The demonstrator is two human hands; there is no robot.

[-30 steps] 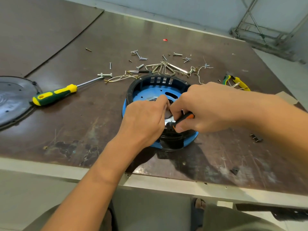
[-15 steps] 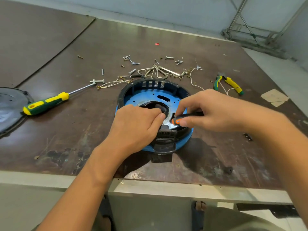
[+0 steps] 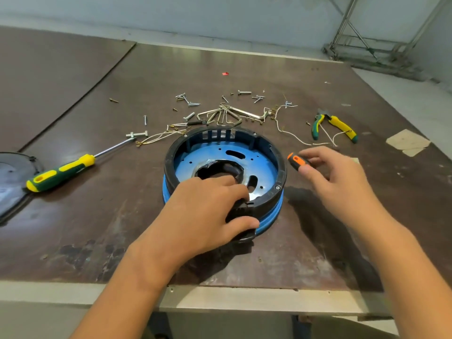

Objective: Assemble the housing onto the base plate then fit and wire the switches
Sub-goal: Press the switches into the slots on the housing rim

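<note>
A black ring housing (image 3: 274,155) sits on a round blue base plate (image 3: 256,165) in the middle of the brown table. My left hand (image 3: 205,214) grips the housing's near rim, fingers inside the ring and thumb outside against a black block at the front. My right hand (image 3: 335,177) is off to the right of the housing and pinches a short orange and black screwdriver (image 3: 297,161) between thumb and fingers. The tool's tip is hidden by my hand. No switch is plainly visible.
Loose screws and bolts (image 3: 193,104), metal brackets (image 3: 234,113) and thin wires (image 3: 159,138) lie scattered behind the housing. A green and yellow screwdriver (image 3: 61,172) lies at the left, next to a dark round plate (image 3: 12,182). Green and yellow pliers (image 3: 335,126) lie at the right.
My right hand has pulled the orange screwdriver out of the housing and moved it to the right. My left hand has shifted to the near rim. The camera has tilted up.
</note>
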